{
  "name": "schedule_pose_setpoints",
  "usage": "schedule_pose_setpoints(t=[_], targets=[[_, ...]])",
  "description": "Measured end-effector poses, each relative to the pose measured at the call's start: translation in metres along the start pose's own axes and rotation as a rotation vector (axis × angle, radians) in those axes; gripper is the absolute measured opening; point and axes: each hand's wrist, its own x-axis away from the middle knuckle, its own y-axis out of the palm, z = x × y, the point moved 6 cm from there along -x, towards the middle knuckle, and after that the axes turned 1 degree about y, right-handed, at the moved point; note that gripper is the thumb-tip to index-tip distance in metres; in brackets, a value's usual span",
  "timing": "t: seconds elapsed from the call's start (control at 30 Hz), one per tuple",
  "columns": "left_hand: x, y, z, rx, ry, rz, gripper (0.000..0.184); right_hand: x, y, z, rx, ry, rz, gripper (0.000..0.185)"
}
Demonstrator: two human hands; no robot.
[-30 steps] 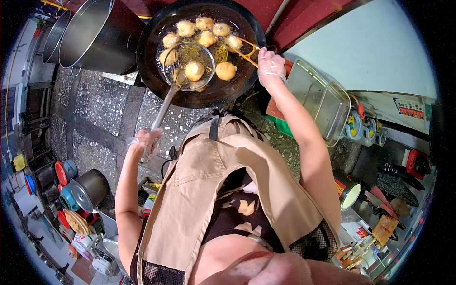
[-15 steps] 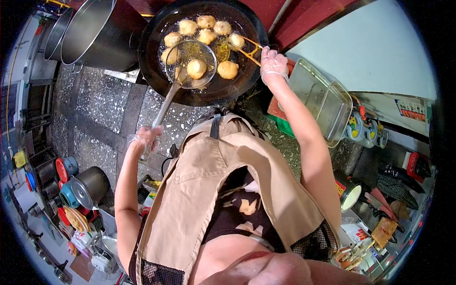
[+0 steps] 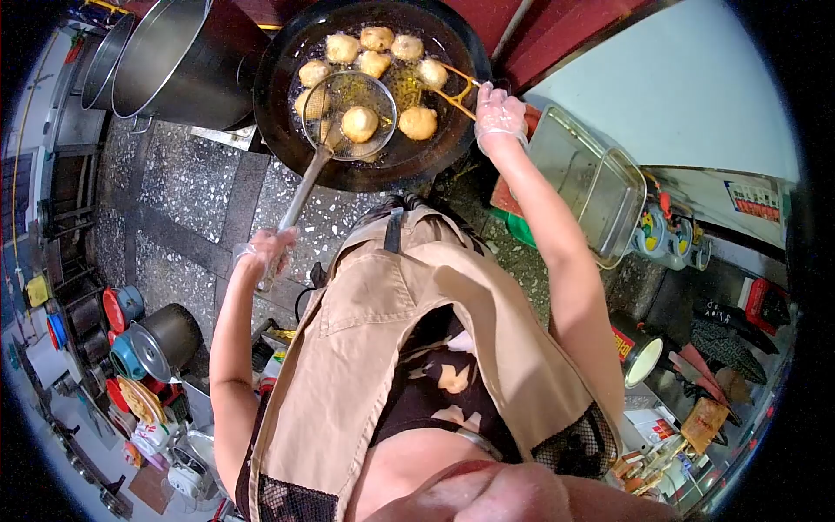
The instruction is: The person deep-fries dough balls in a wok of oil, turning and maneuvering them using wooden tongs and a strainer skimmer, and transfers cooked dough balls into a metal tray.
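My left hand (image 3: 270,252), in a clear plastic glove, is closed around the handle of a skimmer (image 3: 310,184). The skimmer's round mesh basket is over the near part of a dark wok (image 3: 452,161), with one golden fried dough ball (image 3: 359,124) in it. My right hand (image 3: 502,120), gloved too, grips a pair of tongs (image 3: 459,97). The tong tips are at a pale dough ball (image 3: 432,73) on the right side of the wok. Several more balls (image 3: 377,38) float in the oil, and a browner one (image 3: 417,123) lies right of the skimmer.
Large metal pots (image 3: 161,61) stand left of the wok. At the right is a clear rectangular container (image 3: 565,165) beside a pale panel (image 3: 670,96). A lidded pot (image 3: 165,341) and stacked basins sit at lower left. Speckled tile floor (image 3: 183,187) shows below the wok.
The tongs and my right hand have shifted very slightly left. A ball near the middle of the wok has drifted a little left. The skimmer stays almost in place.
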Motion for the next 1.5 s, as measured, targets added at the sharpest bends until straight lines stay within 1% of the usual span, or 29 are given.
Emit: schedule_pose_setpoints(t=[0.03, 0.1, 0.13, 0.3, 0.33, 0.4, 0.43, 0.47, 0.53, 0.57, 0.67, 0.7, 0.83, 0.93, 0.97, 1.0, 1.1, 1.13, 1.23, 1.33, 1.4, 1.47, 1.5], targets=[[0.001, 0.001, 0.001, -0.008, 0.001, -0.001, 0.037, 0.005, -0.006, 0.001, 0.001, -0.001, -0.001, 0.046], [0.001, 0.001, 0.001, 0.005, -0.011, 0.010, 0.037, 0.022, -0.024, 0.006, -0.145, 0.019, 0.012, 0.048], [0.002, 0.000, 0.000, 0.017, -0.021, 0.025, 0.037, 0.031, -0.037, 0.009, -0.145, 0.013, 0.008, 0.048], [-0.001, 0.001, -0.004, 0.062, -0.012, -0.015, 0.037, 0.088, -0.087, 0.028, -0.224, -0.038, -0.262, 0.067], [-0.002, 0.002, -0.003, 0.074, -0.015, -0.015, 0.037, 0.093, -0.087, 0.029, -0.222, -0.036, -0.265, 0.067], [0.002, 0.001, 0.003, 0.053, -0.018, -0.015, 0.037, 0.102, -0.081, 0.031, -0.146, -0.044, -0.403, 0.069], [0.004, 0.001, 0.005, 0.036, -0.024, -0.009, 0.038, 0.103, -0.075, 0.029, -0.129, -0.061, -0.402, 0.063], [0.003, 0.002, 0.003, 0.031, -0.020, -0.011, 0.038, 0.104, -0.064, 0.027, -0.129, -0.055, -0.402, 0.063], [-0.002, 0.002, -0.003, 0.048, -0.024, -0.003, 0.038, 0.100, -0.050, 0.021, -0.094, -0.073, -0.293, 0.055], [0.000, 0.001, -0.002, 0.048, -0.024, 0.001, 0.038, 0.098, -0.047, 0.019, -0.109, -0.082, -0.293, 0.051], [0.003, 0.001, 0.001, 0.050, -0.052, -0.012, 0.039, 0.087, -0.035, 0.011, -0.118, -0.030, -0.241, 0.049], [0.003, 0.001, 0.001, 0.049, -0.054, -0.014, 0.039, 0.082, -0.034, 0.010, -0.147, -0.012, -0.230, 0.044], [0.000, 0.002, -0.002, 0.055, -0.050, 0.000, 0.040, 0.064, -0.034, 0.002, -0.150, 0.008, -0.266, 0.040], [0.006, 0.002, 0.003, 0.043, -0.063, 0.007, 0.040, 0.057, -0.037, -0.004, -0.169, 0.035, -0.326, 0.045], [0.006, 0.002, 0.001, 0.047, -0.066, 0.010, 0.040, 0.056, -0.026, -0.004, -0.186, 0.065, -0.319, 0.058], [0.004, 0.002, 0.000, 0.043, -0.043, 0.011, 0.039, 0.056, -0.031, -0.003, -0.186, 0.059, -0.318, 0.058], [0.004, 0.002, 0.001, 0.040, -0.024, 0.011, 0.039, 0.068, -0.041, 0.006, -0.316, 0.132, -0.394, 0.082], [0.005, 0.003, 0.002, 0.036, -0.024, 0.012, 0.039, 0.072, -0.044, 0.010, -0.314, 0.129, -0.396, 0.082], [0.002, 0.004, -0.002, 0.068, -0.045, 0.016, 0.039, 0.087, -0.048, 0.018, -0.463, 0.166, -0.458, 0.087], [0.002, 0.002, 0.000, 0.064, -0.013, 0.019, 0.039, 0.097, -0.041, 0.023, -0.558, 0.189, -0.439, 0.089], [-0.005, 0.002, -0.005, 0.055, -0.003, 0.012, 0.039, 0.104, -0.036, 0.024, -0.619, 0.213, -0.416, 0.087], [-0.010, 0.003, -0.009, 0.045, 0.006, 0.004, 0.039, 0.109, -0.020, 0.024, -0.863, 0.292, -0.355, 0.086], [-0.012, 0.003, -0.011, 0.056, 0.000, -0.007, 0.039, 0.110, -0.004, 0.020, -1.005, 0.296, -0.391, 0.074]])
